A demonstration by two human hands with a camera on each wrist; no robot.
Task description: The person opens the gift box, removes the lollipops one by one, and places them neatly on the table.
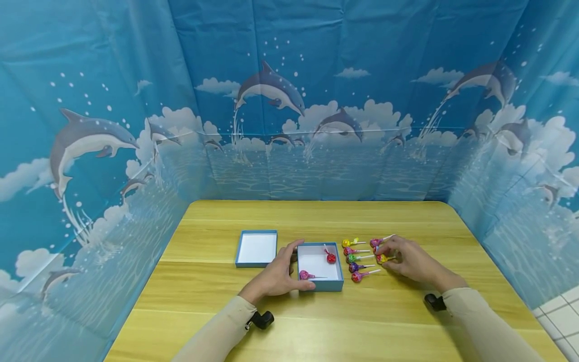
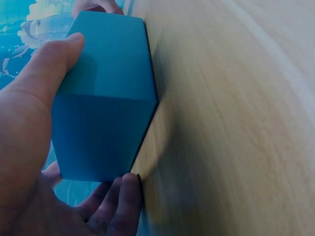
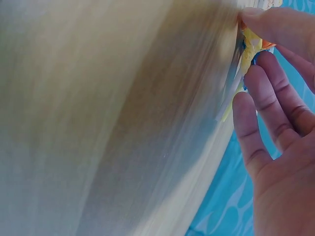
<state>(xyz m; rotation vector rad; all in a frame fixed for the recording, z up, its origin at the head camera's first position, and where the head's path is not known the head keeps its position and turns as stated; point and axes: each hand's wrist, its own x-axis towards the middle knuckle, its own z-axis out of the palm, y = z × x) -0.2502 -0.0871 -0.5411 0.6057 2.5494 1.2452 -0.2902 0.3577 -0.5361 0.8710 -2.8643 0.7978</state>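
My left hand (image 1: 279,274) holds the left side of a blue open box (image 1: 327,285), thumb on its near wall and fingers at the far side. Inside lie a red lollipop (image 1: 331,258) at the right and a pink lollipop (image 1: 306,275) at the front left. The left wrist view shows the thumb pressed on the blue box (image 2: 110,137). Over the right-hand group of lollipops, my right hand (image 1: 409,259) pinches a yellow lollipop (image 1: 382,259) between thumb and fingers. Its yellow wrapper (image 3: 250,48) and stick show in the right wrist view.
A blue lid (image 1: 257,249) with a white inside lies left of the box. Between box and right hand, several lollipops (image 1: 353,258) form a column, sticks pointing right. Another pink lollipop (image 1: 375,242) lies beside the right fingers. A dolphin-print curtain (image 1: 289,166) hangs behind the wooden table (image 1: 316,332).
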